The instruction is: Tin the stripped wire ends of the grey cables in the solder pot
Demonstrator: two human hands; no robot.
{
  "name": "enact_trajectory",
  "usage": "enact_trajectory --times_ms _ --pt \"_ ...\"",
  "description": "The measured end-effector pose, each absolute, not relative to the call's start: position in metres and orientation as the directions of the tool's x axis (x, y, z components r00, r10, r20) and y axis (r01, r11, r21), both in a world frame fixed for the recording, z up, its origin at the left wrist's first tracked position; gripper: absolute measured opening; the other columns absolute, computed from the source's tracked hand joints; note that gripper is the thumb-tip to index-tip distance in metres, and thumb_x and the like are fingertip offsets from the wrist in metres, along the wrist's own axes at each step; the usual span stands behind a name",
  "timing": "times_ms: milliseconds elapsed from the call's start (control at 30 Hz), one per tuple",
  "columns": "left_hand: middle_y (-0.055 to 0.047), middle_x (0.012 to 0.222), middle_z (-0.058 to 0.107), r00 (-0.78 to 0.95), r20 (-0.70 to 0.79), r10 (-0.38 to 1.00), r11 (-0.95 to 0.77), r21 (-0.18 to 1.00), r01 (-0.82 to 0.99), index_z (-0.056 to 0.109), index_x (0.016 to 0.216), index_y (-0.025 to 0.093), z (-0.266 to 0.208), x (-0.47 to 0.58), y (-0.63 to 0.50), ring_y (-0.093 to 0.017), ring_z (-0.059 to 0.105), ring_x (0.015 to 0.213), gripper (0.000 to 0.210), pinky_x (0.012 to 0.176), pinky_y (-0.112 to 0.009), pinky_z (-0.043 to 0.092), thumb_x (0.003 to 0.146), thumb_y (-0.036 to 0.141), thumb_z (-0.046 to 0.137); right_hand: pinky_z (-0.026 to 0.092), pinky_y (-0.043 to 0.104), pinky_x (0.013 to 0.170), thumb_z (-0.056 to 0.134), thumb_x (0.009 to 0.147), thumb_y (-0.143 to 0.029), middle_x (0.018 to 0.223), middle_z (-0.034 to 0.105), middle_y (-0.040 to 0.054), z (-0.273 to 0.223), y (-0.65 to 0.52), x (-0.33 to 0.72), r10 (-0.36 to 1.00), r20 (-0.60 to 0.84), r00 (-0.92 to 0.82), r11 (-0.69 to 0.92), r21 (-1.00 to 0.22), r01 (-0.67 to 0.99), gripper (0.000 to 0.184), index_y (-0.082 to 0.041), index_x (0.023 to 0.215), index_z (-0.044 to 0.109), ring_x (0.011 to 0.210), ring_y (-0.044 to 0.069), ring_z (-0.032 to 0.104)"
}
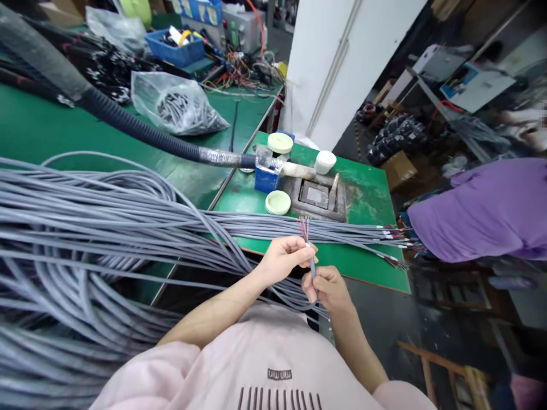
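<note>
Between my two hands a grey multi-core cable (313,267) stands with its stripped end upward, its thin coloured wires (304,228) fanned out at the top. The fingers of my left hand (288,256) pinch it just below the bare wires. Lower down, my right hand (327,286) grips the same cable between thumb and fingers. Behind them a bundle of grey cables (256,225) lies across the green table, its stripped ends spread toward the right. Part of the held cable is hidden by my fingers.
A square solder pot (316,195) sits beyond the bundle, near a pale green dish (277,203) and a white cup (325,162). A black ribbed hose (141,131) arches in from the left. Coiled grey cables (85,250) fill the left. Someone in purple (482,210) is at right.
</note>
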State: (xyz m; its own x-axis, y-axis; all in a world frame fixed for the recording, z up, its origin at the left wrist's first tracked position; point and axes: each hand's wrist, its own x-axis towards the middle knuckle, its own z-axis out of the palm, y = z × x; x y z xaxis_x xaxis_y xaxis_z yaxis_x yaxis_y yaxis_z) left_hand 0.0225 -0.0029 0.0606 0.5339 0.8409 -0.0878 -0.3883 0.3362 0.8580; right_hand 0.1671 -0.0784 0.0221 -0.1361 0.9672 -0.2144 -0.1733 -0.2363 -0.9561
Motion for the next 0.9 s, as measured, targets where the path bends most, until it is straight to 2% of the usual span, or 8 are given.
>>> enact_trajectory --times_ms 267,367,433,500,600,667,767,900 --pt "-0.004 0.064 0.068 0.585 -0.053 0.809 0.347 0.847 -0.403 0.069 0.075 0.012 0.052 0.023 -0.003 -0.008 0.056 0.052 0.031 0.056 -0.021 0.048 0.068 0.041 0.075 0.031 0.026 0.041 0.07 0.063 -0.061 0.036 0.049 -0.001 0.02 -0.08 0.166 0.971 -0.203 -0.124 -0.223 -0.958 -0.181 0.043 -0.019 0.059 0.064 0.034 0.011 0.043" --pt "-0.004 0.065 0.069 0.592 -0.042 0.805 0.351 0.838 -0.418 0.071 0.081 0.012 0.051 0.022 -0.003 -0.008 0.056 0.053 0.03 0.056 -0.021 0.048 0.069 0.039 0.075 0.033 0.026 0.041 0.069 0.067 -0.057 0.039 0.051 -0.0003 0.021 -0.082 0.167 0.978 -0.161 -0.134 -0.181 -0.971 -0.154 0.039 -0.019 0.063 0.067 0.035 0.011 0.043" --pt "-0.005 0.066 0.07 0.589 -0.048 0.807 0.362 0.827 -0.429 0.071 0.081 0.011 0.05 0.02 -0.003 -0.008 0.057 0.052 0.03 0.056 -0.02 0.048 0.069 0.038 0.075 0.037 0.027 0.043 0.064 0.076 -0.051 0.042 0.055 0.0012 0.024 -0.082 0.168 0.987 -0.088 -0.133 -0.096 -0.994 -0.05 0.034 -0.019 0.065 0.068 0.038 0.012 0.047" --pt "-0.005 0.065 0.07 0.588 -0.07 0.806 0.387 0.814 -0.434 0.071 0.08 0.01 0.049 0.018 -0.002 -0.008 0.057 0.051 0.032 0.054 -0.02 0.048 0.068 0.039 0.076 0.045 0.03 0.051 0.054 0.086 -0.041 0.052 0.061 0.0037 0.029 -0.08 0.171 0.996 0.066 -0.063 0.075 -0.987 0.145 0.031 -0.02 0.068 0.069 0.049 0.015 0.056" --pt "-0.006 0.063 0.069 0.606 -0.128 0.785 0.467 0.765 -0.443 0.071 0.078 0.009 0.05 0.013 0.001 -0.009 0.058 0.049 0.037 0.051 -0.02 0.048 0.063 0.042 0.079 0.052 0.036 0.07 0.05 0.089 -0.022 0.081 0.071 0.0059 0.038 -0.073 0.175 0.87 0.494 0.011 0.429 -0.766 0.479 0.02 -0.023 0.093 0.07 0.076 0.019 0.064" --pt "-0.005 0.062 0.069 0.619 -0.161 0.769 0.527 0.706 -0.472 0.07 0.078 0.009 0.051 0.011 0.002 -0.009 0.058 0.048 0.039 0.05 -0.019 0.049 0.061 0.042 0.081 0.052 0.042 0.081 0.055 0.085 -0.015 0.106 0.069 0.0064 0.043 -0.067 0.175 0.722 0.684 -0.111 0.583 -0.514 0.629 0.033 -0.028 0.113 0.063 0.097 0.022 0.063" --pt "-0.003 0.062 0.067 0.636 -0.147 0.758 0.567 0.629 -0.531 0.068 0.076 0.009 0.052 0.01 0.004 -0.008 0.058 0.047 0.036 0.048 -0.018 0.049 0.063 0.04 0.08 0.05 0.045 0.091 0.059 0.084 -0.018 0.128 0.058 0.0058 0.051 -0.057 0.169 0.592 0.729 -0.342 0.678 -0.221 0.701 0.035 -0.033 0.116 0.061 0.117 0.024 0.053" --pt "-0.002 0.065 0.067 0.63 -0.101 0.77 0.557 0.588 -0.587 0.069 0.083 0.01 0.052 0.006 0.004 -0.009 0.059 0.047 0.036 0.047 -0.021 0.051 0.066 0.041 0.078 0.048 0.047 0.095 0.057 0.087 -0.025 0.121 0.064 0.0046 0.059 -0.041 0.163 0.495 0.734 -0.465 0.729 -0.06 0.682 0.03 -0.033 0.116 0.062 0.118 0.024 0.053"
